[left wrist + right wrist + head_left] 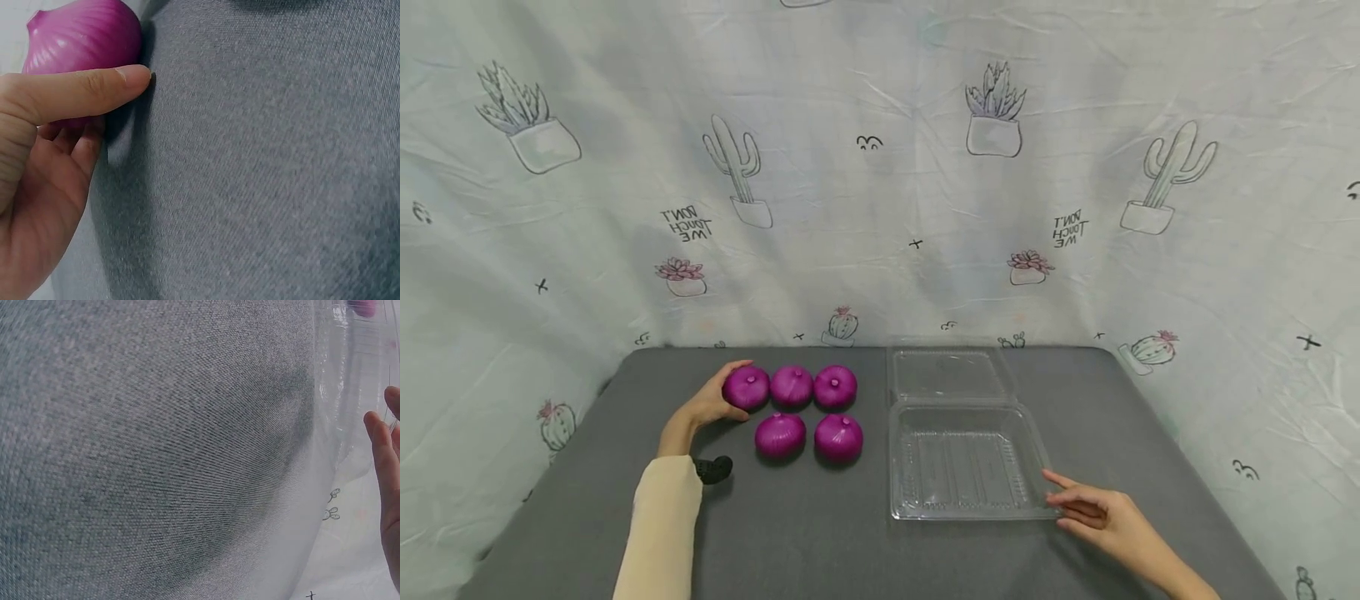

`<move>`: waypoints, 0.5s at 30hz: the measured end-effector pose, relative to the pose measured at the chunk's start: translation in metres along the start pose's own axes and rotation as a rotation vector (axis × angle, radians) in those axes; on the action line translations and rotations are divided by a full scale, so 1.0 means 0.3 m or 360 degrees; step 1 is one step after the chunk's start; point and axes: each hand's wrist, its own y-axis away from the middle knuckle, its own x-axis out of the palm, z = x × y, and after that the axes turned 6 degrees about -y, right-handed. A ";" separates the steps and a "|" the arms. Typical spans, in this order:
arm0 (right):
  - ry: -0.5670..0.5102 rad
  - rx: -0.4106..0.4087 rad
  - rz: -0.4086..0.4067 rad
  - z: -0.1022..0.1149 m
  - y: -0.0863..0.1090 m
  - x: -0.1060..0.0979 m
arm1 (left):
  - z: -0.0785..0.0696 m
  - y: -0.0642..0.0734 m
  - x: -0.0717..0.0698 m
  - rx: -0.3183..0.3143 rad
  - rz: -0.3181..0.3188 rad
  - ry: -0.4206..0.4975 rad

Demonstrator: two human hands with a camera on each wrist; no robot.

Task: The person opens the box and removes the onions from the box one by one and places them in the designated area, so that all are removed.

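My left hand (706, 404) is at the leftmost purple onion (747, 388) of the back row, thumb at its near side and fingers curled round its far side. In the left wrist view the thumb (94, 90) crosses the lower part of this onion (87, 37). Beside it in the row are a middle onion (792, 387) and a right onion (835, 387). My right hand (1105, 517) has its fingertips at the near right corner of a clear plastic clamshell container (955, 510), fingers loosely extended. The container's lid (951, 375) lies folded open behind the base.
Two more onions, one on the left (779, 436) and one on the right (838, 438), form a front row. A dark green, bumpy, rounded thing (713, 469) shows beside the left sleeve. Grey cloth covers the table (820, 542); a patterned curtain (880, 192) hangs behind it.
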 end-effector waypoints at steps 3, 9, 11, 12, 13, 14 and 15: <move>0.0093 -0.0048 0.0009 -0.006 -0.007 0.001 | 0.011 0.017 -0.009 -0.0022 0.0016 0.0059; 0.0244 -0.0016 0.0055 0.019 -0.001 -0.013 | 0.028 0.040 -0.037 -0.0032 0.0005 0.0155; 0.0224 0.0052 0.0045 0.039 0.002 -0.026 | 0.033 0.058 -0.052 -0.0043 -0.0012 0.0124; 0.0215 0.0081 0.0026 0.048 0.003 -0.034 | 0.036 0.068 -0.061 -0.0047 -0.0019 0.0099; 0.0221 0.0112 -0.0003 0.055 0.003 -0.044 | 0.039 0.079 -0.071 -0.0061 -0.0033 0.0067; 0.0234 0.0147 -0.0040 0.061 0.002 -0.054 | 0.041 0.090 -0.080 -0.0069 -0.0049 0.0020; 0.0274 0.0167 -0.0080 0.063 0.000 -0.065 | 0.042 0.102 -0.088 -0.0080 -0.0070 -0.0028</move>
